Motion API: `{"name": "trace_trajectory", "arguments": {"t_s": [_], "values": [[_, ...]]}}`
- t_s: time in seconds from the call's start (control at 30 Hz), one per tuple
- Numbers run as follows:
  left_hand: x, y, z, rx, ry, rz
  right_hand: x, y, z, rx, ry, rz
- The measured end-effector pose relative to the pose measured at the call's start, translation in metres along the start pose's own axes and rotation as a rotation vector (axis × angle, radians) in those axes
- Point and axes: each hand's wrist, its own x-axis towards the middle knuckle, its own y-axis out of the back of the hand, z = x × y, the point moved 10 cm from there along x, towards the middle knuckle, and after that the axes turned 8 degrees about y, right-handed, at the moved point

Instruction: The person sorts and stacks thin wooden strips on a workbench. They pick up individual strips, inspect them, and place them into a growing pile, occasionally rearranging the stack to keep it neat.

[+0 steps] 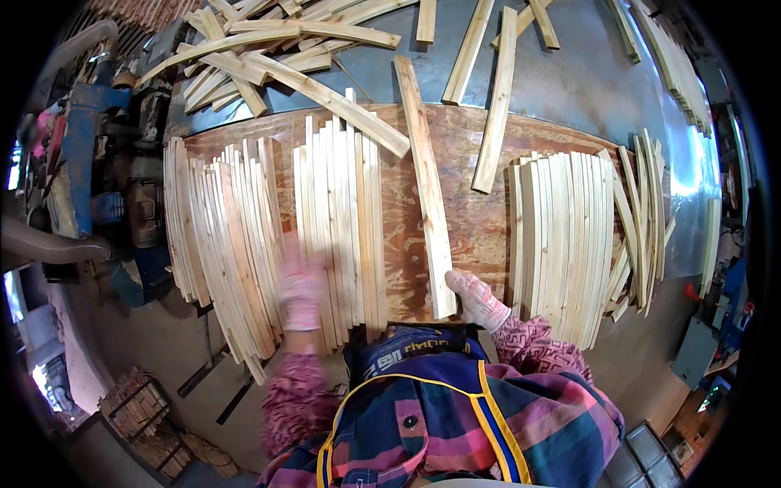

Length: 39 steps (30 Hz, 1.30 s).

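A long pale wooden slat lies lengthwise in front of me, its near end close to the table's front edge. My right hand, in a whitish-pink work glove, grips that near end from the right side, thumb against the edge and other fingers mostly hidden. Smeared by motion, my gloved left hand is over the gap between two groups of slats; its fingers cannot be made out. One group of upright-edged slats is just right of it, and a wider group is on its left.
Another row of slats stands right of my right hand, with loose leaning pieces beyond. A jumbled slat pile covers the far left of the metal surface. Blue machinery stands at left. Cut wood is stacked low left.
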Motion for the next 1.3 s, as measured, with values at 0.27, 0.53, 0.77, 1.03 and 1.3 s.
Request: {"name": "trace_trajectory", "arguments": {"t_s": [0.27, 0.53, 0.77, 1.03, 1.3], "values": [[-0.045, -0.162, 0.12, -1.357, 0.612, -0.788, 0.058, 0.004, -0.094, -0.905, 0.042, -0.021], [0.016, -0.131, 0.14, -0.708, 0.142, -0.269, 0.116, -0.03, -0.155, -1.688, 0.263, 0.611], [0.165, -0.07, 0.181, -0.045, 0.396, -0.007, 0.112, 0.046, -0.113, -0.248, 0.16, 0.21], [0.2, -0.081, 0.203, 0.061, 0.571, -0.063, 0.06, -0.059, -0.12, 0.964, 0.234, -0.63], [0.116, -0.054, 0.147, -1.396, 0.201, -0.171, 0.06, -0.005, -0.096, 0.681, 0.149, -0.287]]}}
